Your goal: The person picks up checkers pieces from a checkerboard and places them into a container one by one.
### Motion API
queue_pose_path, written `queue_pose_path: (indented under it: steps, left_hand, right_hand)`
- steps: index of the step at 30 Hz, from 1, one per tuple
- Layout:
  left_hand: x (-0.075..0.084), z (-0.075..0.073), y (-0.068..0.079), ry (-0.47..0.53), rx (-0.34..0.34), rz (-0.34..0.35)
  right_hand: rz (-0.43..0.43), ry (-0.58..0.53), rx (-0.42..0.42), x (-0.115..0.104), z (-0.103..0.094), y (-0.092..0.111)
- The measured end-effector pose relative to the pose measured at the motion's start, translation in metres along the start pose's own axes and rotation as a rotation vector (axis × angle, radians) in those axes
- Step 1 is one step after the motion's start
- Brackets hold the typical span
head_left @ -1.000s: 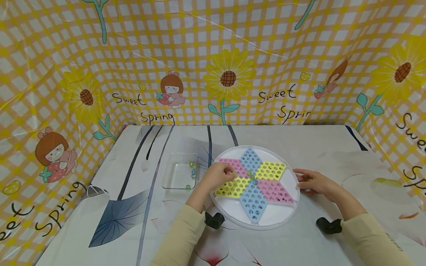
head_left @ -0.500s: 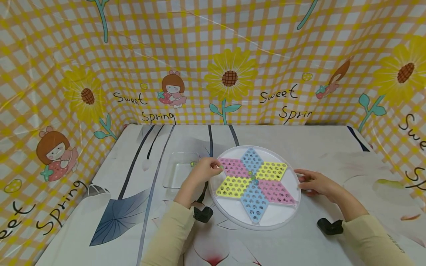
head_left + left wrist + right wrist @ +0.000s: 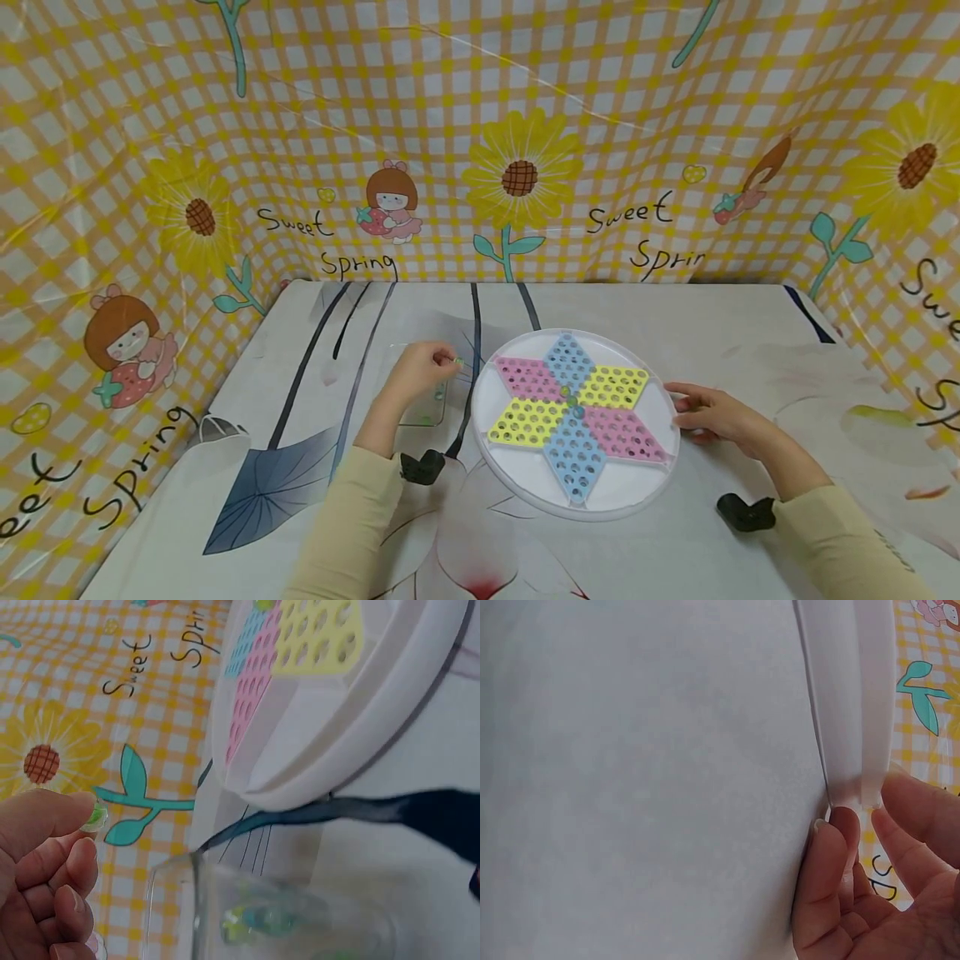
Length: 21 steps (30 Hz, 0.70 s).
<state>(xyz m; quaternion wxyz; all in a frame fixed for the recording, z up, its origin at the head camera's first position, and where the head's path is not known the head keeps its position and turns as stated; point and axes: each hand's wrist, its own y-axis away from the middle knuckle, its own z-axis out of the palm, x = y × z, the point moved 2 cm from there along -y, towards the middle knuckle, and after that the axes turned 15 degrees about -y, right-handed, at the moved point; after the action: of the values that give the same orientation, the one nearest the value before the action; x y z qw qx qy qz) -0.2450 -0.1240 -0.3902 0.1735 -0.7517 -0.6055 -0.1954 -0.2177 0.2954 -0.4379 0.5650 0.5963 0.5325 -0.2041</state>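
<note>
Board smooth plastic; marble glossy, glass-like; box clear, glossy; backdrop shiny.

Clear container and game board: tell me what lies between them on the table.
Only tablecloth, with a dark printed stroke, lies between the clear container and the game board, no loose object; the left wrist view shows it.

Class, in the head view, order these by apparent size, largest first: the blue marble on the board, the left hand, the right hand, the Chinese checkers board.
1. Chinese checkers board
2. Left hand and right hand, too alike to rank
3. Blue marble
</note>
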Motion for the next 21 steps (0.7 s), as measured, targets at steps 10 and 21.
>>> queue_pose_path:
  steps: [10, 21]
  left_hand:
    - [-0.025, -0.018, 0.009, -0.012, 0.022, -0.019]
    - [-0.056, -0.027, 0.021, -0.028, 0.027, -0.078]
  right_hand:
    - [0.004, 0.011, 0.004, -0.001, 0.0, 0.002]
    - [0.006, 0.015, -0.004, 0.0, -0.001, 0.001]
